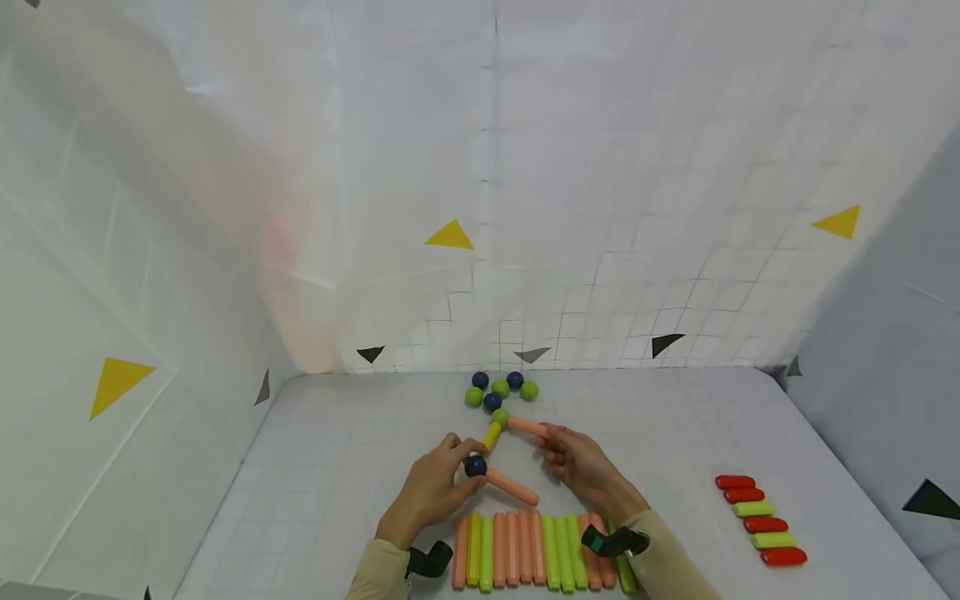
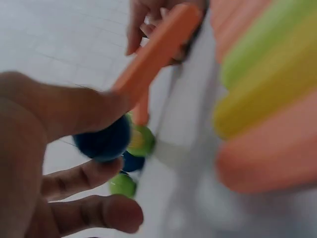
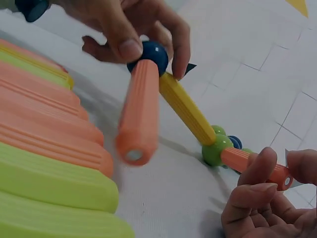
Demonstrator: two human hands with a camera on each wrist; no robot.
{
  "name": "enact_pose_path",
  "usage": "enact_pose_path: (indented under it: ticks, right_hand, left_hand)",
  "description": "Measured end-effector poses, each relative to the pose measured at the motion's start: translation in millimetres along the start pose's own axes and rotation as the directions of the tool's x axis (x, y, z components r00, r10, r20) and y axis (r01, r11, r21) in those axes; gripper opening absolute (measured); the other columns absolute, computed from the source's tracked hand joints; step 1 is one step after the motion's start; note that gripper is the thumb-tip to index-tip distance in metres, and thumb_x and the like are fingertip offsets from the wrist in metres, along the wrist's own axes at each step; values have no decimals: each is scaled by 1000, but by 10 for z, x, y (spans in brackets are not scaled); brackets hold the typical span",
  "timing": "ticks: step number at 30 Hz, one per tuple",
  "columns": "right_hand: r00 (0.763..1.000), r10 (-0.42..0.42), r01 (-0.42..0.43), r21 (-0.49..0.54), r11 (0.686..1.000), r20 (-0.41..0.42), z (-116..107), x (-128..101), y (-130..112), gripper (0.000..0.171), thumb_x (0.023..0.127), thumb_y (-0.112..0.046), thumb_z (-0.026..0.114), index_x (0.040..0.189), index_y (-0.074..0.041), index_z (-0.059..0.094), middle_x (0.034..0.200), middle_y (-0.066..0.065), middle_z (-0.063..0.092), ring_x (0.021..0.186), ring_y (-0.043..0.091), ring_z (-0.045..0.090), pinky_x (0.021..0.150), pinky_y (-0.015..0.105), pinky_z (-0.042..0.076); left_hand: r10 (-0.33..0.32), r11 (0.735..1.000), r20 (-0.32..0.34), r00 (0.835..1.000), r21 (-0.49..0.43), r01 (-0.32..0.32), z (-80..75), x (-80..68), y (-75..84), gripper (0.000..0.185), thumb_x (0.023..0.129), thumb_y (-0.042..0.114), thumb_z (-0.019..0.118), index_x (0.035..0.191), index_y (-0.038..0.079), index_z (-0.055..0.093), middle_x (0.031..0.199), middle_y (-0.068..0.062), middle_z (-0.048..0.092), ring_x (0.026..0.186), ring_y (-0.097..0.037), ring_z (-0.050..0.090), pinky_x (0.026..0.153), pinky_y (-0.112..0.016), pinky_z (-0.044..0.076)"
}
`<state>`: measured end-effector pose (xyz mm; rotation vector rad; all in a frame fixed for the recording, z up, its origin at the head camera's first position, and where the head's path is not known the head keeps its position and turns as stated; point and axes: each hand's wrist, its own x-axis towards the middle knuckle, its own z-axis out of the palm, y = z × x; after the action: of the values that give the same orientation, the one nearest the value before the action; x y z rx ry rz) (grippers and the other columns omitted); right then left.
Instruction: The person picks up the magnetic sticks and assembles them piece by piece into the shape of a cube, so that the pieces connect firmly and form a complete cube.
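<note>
My left hand (image 1: 429, 485) pinches a dark blue ball (image 1: 476, 465) between thumb and fingers. From that ball an orange ribbed rod (image 3: 138, 111) sticks out, its round silver tip showing at the free end. A yellow rod (image 3: 188, 109) links the blue ball to a green ball (image 3: 217, 150). Joined to the green ball is a second orange rod (image 1: 528, 427), whose outer end my right hand (image 1: 583, 468) grips between thumb and fingers. In the left wrist view, the thumb partly covers the blue ball.
Several loose blue and green balls (image 1: 529, 390) cluster behind the joined pieces. A row of orange, yellow and lime rods (image 1: 517, 548) lies along the front, under the wrists. Shorter red and lime rods (image 1: 765, 524) form a slanted line at right. White walls (image 1: 600, 208) enclose the table.
</note>
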<state>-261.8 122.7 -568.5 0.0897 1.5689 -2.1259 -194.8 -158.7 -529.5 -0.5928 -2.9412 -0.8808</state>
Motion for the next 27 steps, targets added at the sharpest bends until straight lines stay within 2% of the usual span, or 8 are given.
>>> enact_pose_path:
  ticks: [4, 7, 10, 13, 17, 20, 23, 27]
  right_hand:
    - [999, -38, 38, -98, 994, 2, 28, 31, 16, 50, 113, -30, 53, 152, 2, 48, 104, 0, 71, 77, 10, 51, 66, 25, 41]
    - [998, -57, 54, -234, 971, -5, 68, 62, 3, 48, 111, -33, 57, 149, -3, 55, 104, 3, 73, 75, 11, 54, 63, 26, 43]
    - [997, -72, 61, -379, 923, -14, 134, 89, -31, 44, 110, -35, 59, 146, -9, 61, 101, 5, 72, 69, 13, 54, 57, 26, 42]
    - [995, -100, 74, -516, 853, -23, 215, 140, -59, 39, 109, -36, 60, 142, -14, 66, 93, 6, 72, 60, 12, 52, 50, 26, 37]
    - [992, -126, 90, -613, 785, -16, 294, 263, -50, 31, 109, -28, 61, 136, -15, 71, 80, 5, 72, 50, 9, 51, 46, 25, 36]
    - [992, -125, 97, -629, 771, 0, 322, 338, -49, 29, 109, -25, 61, 134, -15, 72, 77, 4, 71, 49, 9, 51, 48, 25, 41]
    - [991, -133, 116, -619, 777, 19, 315, 367, -68, 31, 110, -24, 60, 137, -13, 69, 82, 5, 73, 51, 10, 53, 49, 25, 42]
    - [985, -173, 150, -543, 826, 9, 252, 396, -88, 33, 110, -20, 59, 140, -10, 65, 94, 8, 75, 56, 13, 57, 49, 26, 41]
  left_hand:
    - [-13, 1000, 51, 999, 7, 12, -63, -5, 62, 39, 91, 39, 85, 122, 26, 64, 100, 6, 64, 85, -8, 62, 69, -26, 48]
    - [-29, 1000, 88, 996, 12, 28, -82, -9, 57, 39, 90, 38, 86, 117, 24, 61, 97, 8, 65, 82, -6, 59, 69, -26, 47]
    - [-55, 998, 113, 992, 12, 54, -72, -16, 9, 40, 89, 36, 88, 113, 22, 58, 94, 8, 64, 78, -4, 55, 67, -26, 46]
    - [-85, 996, 139, 987, 0, 86, -55, -22, -57, 39, 88, 37, 88, 109, 21, 59, 91, 7, 65, 75, -5, 55, 66, -27, 45]
    - [-116, 988, 190, 975, -77, 132, -56, -27, -129, 35, 90, 41, 85, 104, 20, 62, 88, 7, 66, 73, -6, 55, 65, -28, 45]
    - [-123, 978, 194, 973, -143, 152, -47, -25, -166, 29, 95, 44, 80, 99, 20, 63, 87, 8, 65, 72, -7, 55, 64, -27, 45]
    - [-128, 971, 154, 980, -182, 156, -7, -22, -207, 27, 99, 44, 75, 99, 21, 62, 84, 9, 64, 70, -7, 53, 62, -27, 42]
    - [-131, 968, 87, 988, -203, 147, 67, -9, -271, 34, 99, 47, 74, 109, 19, 58, 87, 8, 65, 70, -7, 53, 64, -26, 42]
